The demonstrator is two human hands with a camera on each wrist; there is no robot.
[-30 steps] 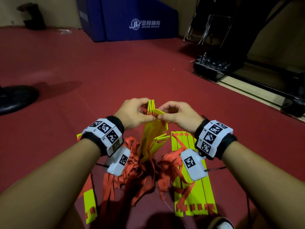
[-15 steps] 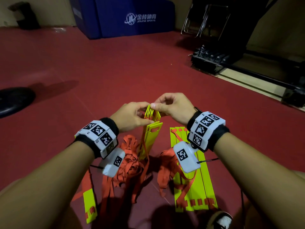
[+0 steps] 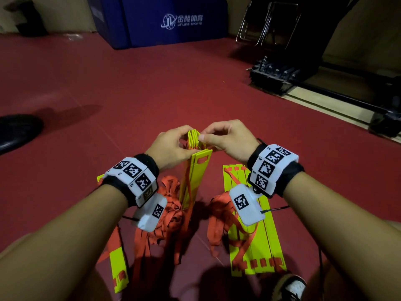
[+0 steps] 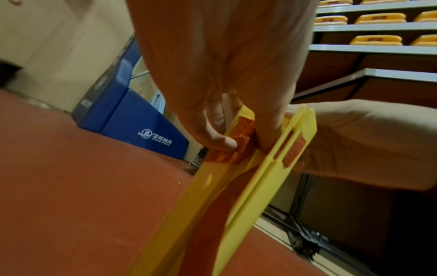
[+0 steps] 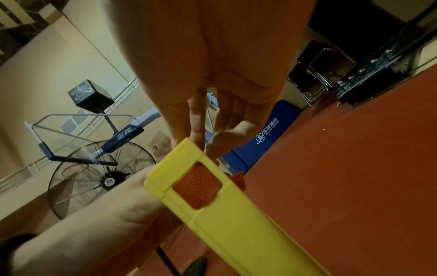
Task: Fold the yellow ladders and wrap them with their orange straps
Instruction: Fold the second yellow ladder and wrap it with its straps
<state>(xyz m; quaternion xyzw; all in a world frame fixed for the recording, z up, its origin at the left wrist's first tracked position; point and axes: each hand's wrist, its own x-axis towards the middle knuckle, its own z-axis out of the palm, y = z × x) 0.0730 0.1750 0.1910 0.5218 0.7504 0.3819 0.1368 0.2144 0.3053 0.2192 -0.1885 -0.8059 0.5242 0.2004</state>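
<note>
Both hands hold a gathered stack of yellow ladder rungs point(image 3: 193, 140) upright above the red floor. My left hand point(image 3: 173, 146) grips the stack's left side, thumb and fingers curled round the rungs point(image 4: 241, 138). My right hand point(image 3: 225, 137) pinches the stack's top right edge; an outer rung point(image 5: 212, 196) with an orange strap in its slot hangs just below those fingers. That loose rung point(image 3: 198, 170) leans under the stack. Orange straps point(image 3: 171, 203) hang tangled beneath. A second set of yellow rungs point(image 3: 256, 231) lies flat on the floor at right, straps point(image 3: 219, 216) across it.
A single yellow rung point(image 3: 118, 266) lies at lower left. A black disc point(image 3: 17, 131) sits on the floor at far left. Behind stand a blue mat point(image 3: 169, 20), folding chairs point(image 3: 267, 25) and a black rack point(image 3: 273, 77). My shoe point(image 3: 290, 285) shows at the bottom.
The stack has been squeezed tighter between both hands. The right fingers shifted to the stack's top, and one outer rung now hangs lower than the rest.
</note>
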